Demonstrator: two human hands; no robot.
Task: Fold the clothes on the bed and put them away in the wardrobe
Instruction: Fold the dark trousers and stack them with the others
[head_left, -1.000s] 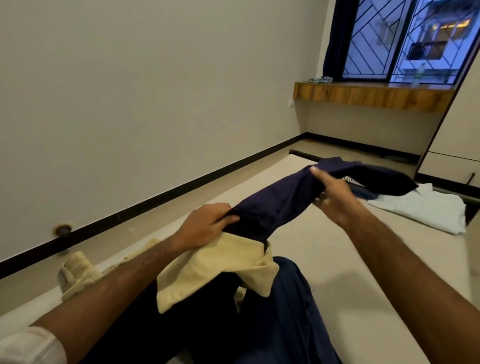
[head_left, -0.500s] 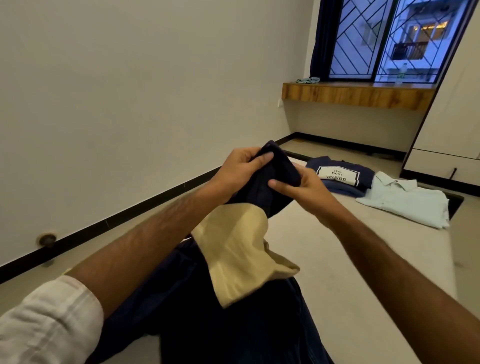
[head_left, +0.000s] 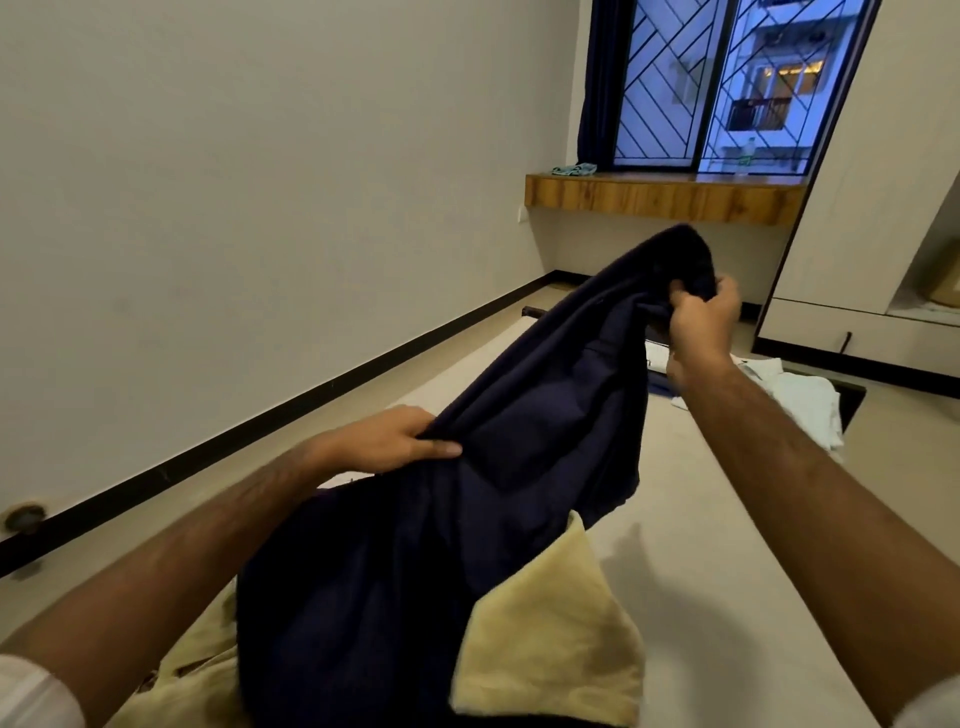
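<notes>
A dark navy garment (head_left: 519, 441) with pale yellow lining flaps (head_left: 550, 639) hangs stretched between my hands above the bed (head_left: 701, 545). My left hand (head_left: 395, 441) pinches its near edge low at the centre. My right hand (head_left: 701, 322) grips its far end, raised higher toward the window. Behind my right arm lie a folded pale blue shirt (head_left: 800, 400) and a folded dark T-shirt (head_left: 655, 364) on the far end of the bed, the T-shirt mostly hidden. The wardrobe (head_left: 883, 208) stands at the far right.
A plain wall with a black skirting board (head_left: 260, 421) runs along the left of the bed. A wooden window ledge (head_left: 660, 195) with a small cloth on it sits under the barred window. A beige garment (head_left: 197, 670) lies under my left forearm.
My hands were close together on the navy garment; now they have spread apart, the right hand lifting the far end up and away, the left dropping toward me, so the cloth is stretched out.
</notes>
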